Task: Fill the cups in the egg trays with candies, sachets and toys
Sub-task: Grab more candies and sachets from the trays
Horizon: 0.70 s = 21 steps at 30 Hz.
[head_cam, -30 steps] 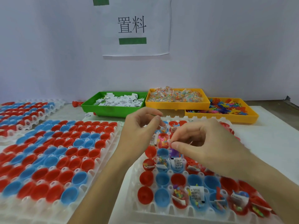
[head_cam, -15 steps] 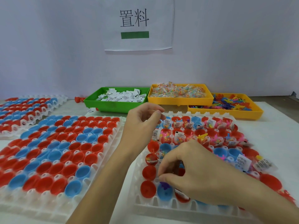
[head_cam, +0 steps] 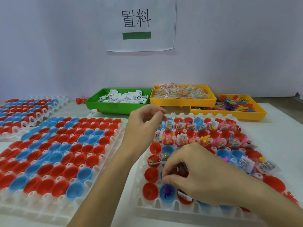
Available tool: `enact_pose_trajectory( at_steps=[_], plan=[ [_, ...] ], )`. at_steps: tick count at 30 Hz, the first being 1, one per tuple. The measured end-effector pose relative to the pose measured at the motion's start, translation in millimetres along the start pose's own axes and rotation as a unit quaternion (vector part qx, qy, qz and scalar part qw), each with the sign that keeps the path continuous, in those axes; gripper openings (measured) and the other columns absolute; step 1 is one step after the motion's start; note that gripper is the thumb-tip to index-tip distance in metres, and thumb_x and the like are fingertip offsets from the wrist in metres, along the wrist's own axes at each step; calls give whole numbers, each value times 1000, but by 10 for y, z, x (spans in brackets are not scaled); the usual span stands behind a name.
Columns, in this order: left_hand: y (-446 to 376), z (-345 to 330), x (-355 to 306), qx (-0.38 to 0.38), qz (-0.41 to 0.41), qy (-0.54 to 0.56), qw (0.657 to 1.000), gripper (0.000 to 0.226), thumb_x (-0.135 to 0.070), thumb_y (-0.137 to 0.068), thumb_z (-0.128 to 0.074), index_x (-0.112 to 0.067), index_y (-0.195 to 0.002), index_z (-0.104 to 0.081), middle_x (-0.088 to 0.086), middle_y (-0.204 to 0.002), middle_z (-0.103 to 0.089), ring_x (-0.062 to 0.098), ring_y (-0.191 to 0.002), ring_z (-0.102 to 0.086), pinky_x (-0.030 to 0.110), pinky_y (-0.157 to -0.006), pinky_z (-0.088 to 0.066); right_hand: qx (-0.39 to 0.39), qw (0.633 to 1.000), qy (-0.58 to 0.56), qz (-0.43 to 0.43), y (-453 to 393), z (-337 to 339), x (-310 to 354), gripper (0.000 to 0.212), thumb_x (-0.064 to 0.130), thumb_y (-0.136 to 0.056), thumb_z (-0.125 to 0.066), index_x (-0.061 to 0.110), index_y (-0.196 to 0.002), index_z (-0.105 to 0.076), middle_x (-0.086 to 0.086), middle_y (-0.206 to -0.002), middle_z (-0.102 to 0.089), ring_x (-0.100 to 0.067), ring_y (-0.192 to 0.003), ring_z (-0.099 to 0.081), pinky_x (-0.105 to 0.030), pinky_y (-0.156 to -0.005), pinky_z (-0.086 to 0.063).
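One purple toy [head_cam: 167, 190] sits in a blue cup [head_cam: 167, 193] at the near edge of the right egg tray [head_cam: 164, 210], directly under the right hand [head_cam: 193, 174], whose curled fingertips hover just above it; what they pinch, I cannot tell. The risk: that low hand could brush filled neighbouring cups and flick sachets out. The left hand [head_cam: 144, 123] hangs farther back, fingers curled together, contents hidden.
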State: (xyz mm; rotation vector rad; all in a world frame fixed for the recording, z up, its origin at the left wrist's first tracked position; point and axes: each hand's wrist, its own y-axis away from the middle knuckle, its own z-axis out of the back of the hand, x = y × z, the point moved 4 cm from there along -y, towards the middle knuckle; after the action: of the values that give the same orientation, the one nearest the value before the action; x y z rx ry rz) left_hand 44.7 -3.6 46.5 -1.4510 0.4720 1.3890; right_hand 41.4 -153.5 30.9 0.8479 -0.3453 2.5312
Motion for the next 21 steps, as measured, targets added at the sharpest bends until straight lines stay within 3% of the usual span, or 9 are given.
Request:
enact_pose_trajectory(
  at_steps=[3,10,13,16,18,20,21],
  plan=[
    [-4,11,7,-4,-1,-3,1000,20,-6,-96,-54,-15,-92,-72,-3,-81,-75,14,-83,-68,17,-66,-53,-7,1000,8,7,-4,1,-3,9,33,-90,-70,30,-89,-79,28,-83,-69,7,-87,-63,-12,-71,-50],
    [-43,52,70,-20,4,1,1000,22,-4,-95,-54,-15,-89,-72,1,-80,-74,3,-73,-64,11,-61,-47,-45,999,23,10,2,155,-28,10,33,-90,-71,34,-96,-79,42,-76,-61,15,-86,-60,2,-76,-40],
    [-77,115,205,-60,39,-13,997,24,-4,-93,-54,-17,-84,-72,-3,-78,-73,-4,-69,-61,9,-58,-43,-112,993,19,-22,-94,517,-145,8,35,-89,-71,39,-90,-78,34,-82,-69,8,-82,-64,-6,-75,-46],
    [-106,159,362,-104,79,-30,991,24,-5,-91,-54,-20,-82,-71,-5,-80,-71,0,-76,-62,14,-65,-45,-175,982,39,-63,-406,986,-405,12,28,-92,-68,32,-96,-78,26,-85,-72,10,-83,-65,-2,-68,-45],
    [-119,185,441,-124,97,-36,987,22,-6,-90,-55,-19,-83,-70,-2,-84,-71,8,-82,-63,18,-68,-45,-195,973,54,-110,-702,1232,-663,15,23,-96,-64,27,-105,-75,15,-102,-72,2,-91,-66,-9,-79,-47],
    [-126,207,499,-132,104,-37,985,22,-6,-90,-55,-21,-82,-69,-2,-84,-71,9,-81,-62,18,-66,-43,-222,958,70,-166,-1009,1406,-933,18,22,-97,-62,19,-112,-73,-2,-117,-71,-15,-106,-64,-29,-95,-50],
    [-126,215,520,-133,106,-36,985,23,-6,-90,-55,-21,-81,-69,-2,-84,-70,8,-81,-61,18,-65,-42,-237,949,76,-191,-1147,1457,-1048,20,22,-97,-62,16,-113,-72,-6,-120,-70,-20,-110,-62,-33,-96,-49]
  ],
)
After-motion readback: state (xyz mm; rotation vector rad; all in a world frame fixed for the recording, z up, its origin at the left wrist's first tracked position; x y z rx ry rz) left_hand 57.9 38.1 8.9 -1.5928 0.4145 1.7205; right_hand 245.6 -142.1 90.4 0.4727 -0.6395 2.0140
